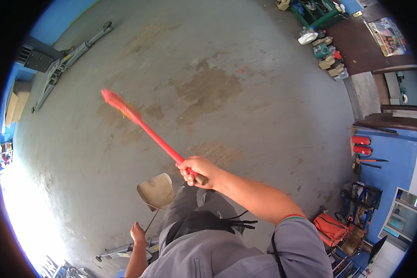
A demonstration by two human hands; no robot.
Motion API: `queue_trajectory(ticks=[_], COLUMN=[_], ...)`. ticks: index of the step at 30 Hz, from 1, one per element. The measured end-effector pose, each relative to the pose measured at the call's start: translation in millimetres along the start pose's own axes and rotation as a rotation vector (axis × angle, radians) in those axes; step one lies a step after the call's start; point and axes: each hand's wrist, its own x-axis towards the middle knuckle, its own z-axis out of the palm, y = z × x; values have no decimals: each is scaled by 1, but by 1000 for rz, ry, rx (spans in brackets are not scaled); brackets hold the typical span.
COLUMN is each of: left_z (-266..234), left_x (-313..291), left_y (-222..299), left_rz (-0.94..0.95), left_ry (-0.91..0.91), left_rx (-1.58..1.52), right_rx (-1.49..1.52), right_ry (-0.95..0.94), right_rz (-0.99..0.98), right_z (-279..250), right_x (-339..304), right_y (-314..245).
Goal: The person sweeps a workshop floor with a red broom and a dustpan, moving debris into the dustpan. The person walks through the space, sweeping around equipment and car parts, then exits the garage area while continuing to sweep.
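My right hand (200, 169) is closed around the end of a red broom handle (162, 142). The broom slants away to the far left, and its red head (121, 104) is smeared by motion, so whether it touches the floor is hard to judge. Low on the left, my left hand (138, 233) is closed at the upper end of a thin rod, its fingers partly hidden. That rod runs to a worn, beige dustpan (155, 191) beside my legs. I cannot make out anything lying in the pan.
Dark stains and scattered dirt (211, 88) mark the grey floor (273, 120). A grey lift arm (72, 58) lies at the far left. Bottles and jugs (326, 53) line the right edge, with red fire extinguishers (361, 145) and a red machine (331, 228) nearer.
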Motion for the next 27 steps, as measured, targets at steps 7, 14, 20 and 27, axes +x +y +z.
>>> queue_trajectory(ticks=[7,14,20,27], left_z=[26,97,150,235], left_x=[7,34,-35,-116], left_y=[77,147,380,634], left_rz=[-402,82,209,154], left_ry=[-70,-15,-273,-576], left_rx=[-401,65,-502,-558], right_rx=[-211,-746,-485,-541], right_ry=[118,923,890,722], right_rz=[-306,-414,-503,-432], right_z=[-100,-256,-311,-234], right_x=[-186,-380,-434,-496], right_y=[-78,-67,-137,-197])
